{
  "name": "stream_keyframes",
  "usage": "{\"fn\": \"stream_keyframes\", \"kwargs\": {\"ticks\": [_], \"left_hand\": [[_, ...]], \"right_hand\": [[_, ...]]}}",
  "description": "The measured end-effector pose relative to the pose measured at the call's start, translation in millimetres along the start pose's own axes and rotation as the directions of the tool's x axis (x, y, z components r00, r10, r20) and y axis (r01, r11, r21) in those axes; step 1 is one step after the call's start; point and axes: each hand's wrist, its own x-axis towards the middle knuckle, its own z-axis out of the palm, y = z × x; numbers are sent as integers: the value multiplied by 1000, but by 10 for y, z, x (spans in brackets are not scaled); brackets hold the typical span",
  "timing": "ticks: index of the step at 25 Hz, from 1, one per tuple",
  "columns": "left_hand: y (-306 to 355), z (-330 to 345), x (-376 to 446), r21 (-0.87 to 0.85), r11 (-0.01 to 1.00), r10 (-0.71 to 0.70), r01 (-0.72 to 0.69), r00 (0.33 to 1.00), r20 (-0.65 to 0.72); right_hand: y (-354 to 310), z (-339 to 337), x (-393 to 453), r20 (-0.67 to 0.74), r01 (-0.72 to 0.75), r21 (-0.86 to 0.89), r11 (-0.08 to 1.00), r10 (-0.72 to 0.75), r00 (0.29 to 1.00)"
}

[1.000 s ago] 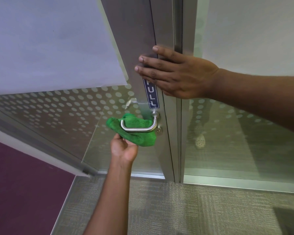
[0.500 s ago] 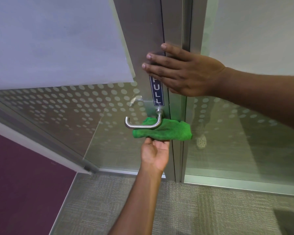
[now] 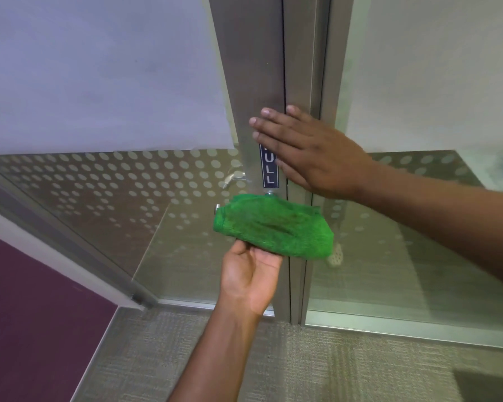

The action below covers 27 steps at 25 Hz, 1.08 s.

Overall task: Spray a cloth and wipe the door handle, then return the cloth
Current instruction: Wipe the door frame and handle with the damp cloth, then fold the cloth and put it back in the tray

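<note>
My left hand (image 3: 249, 281) clamps the cloth (image 3: 273, 226), draped over the handle (image 3: 217, 209) to rub it; right hand (image 3: 311, 152) flat, fingers apart, against the door (image 3: 253, 68), steadying it, I judge.

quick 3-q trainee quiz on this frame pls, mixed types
1. True or false: the right hand lies flat on the door frame.
2. The left hand holds: A) a spray bottle B) the green cloth C) nothing.
3. Fill in: the cloth covers the door ____.

Key: 1 true; 2 B; 3 handle.
</note>
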Motion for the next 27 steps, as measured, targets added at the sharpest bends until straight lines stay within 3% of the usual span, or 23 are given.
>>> {"fn": "stream_keyframes", "kwargs": {"ticks": [1, 2, 3, 4, 5, 6, 7, 8, 9, 12, 15, 19, 23, 27], "left_hand": [[37, 47, -18, -9, 1000, 10, -10, 1000, 14], [58, 74, -29, -13, 1000, 24, -24, 1000, 20], [63, 97, -51, -15, 999, 39, -39, 999, 33], [58, 108, -66, -10, 999, 53, -53, 997, 49], [49, 119, -94, 0, 998, 56, -56, 996, 68], [21, 113, -104, 21, 999, 43, -45, 996, 81], [-17, 122, -128, 50, 998, 19, -24, 995, 96], [-48, 109, -131, 90, 996, 1, -10, 995, 103], [-92, 124, -151, 145, 989, -29, 13, 993, 113], [-220, 50, -193, 311, 946, -142, 93, 980, 139], [-330, -85, -180, 439, 878, -261, 191, 960, 105], [-817, -263, -138, 717, 579, -437, 388, 890, -129], [-1425, -109, -131, 832, 399, -540, 385, 832, -125], [-2155, 137, -112, 900, 304, -596, 311, 800, -75]], "right_hand": [[-161, -26, -128, -28, -156, 167, 974, 162, 986], [-352, -78, -278, -21, -344, 339, 876, 372, 928], [-546, -120, -444, 47, -527, 492, 693, 583, 811], [-713, -169, -589, 180, -666, 611, 428, 744, 644], [-871, -188, -731, 383, -716, 695, 62, 811, 443], [-989, -206, -847, 611, -641, 691, -334, 743, 272], [-1077, -205, -951, 790, -499, 588, -637, 585, 185], [-1167, -211, -1045, 876, -366, 481, -797, 448, 175], [-1251, -224, -1157, 901, -278, 432, -858, 395, 178], [-1407, -285, -1477, 841, -146, 541, -829, 529, 115], [-1483, -348, -1853, 718, -135, 689, -712, 696, -9], [-1687, -476, -2535, 573, -221, 757, -615, 787, -230], [-1760, -799, -3173, 472, -213, 800, -561, 808, -352], [-1649, -1144, -3712, 441, -48, 857, -512, 779, -446]]}}
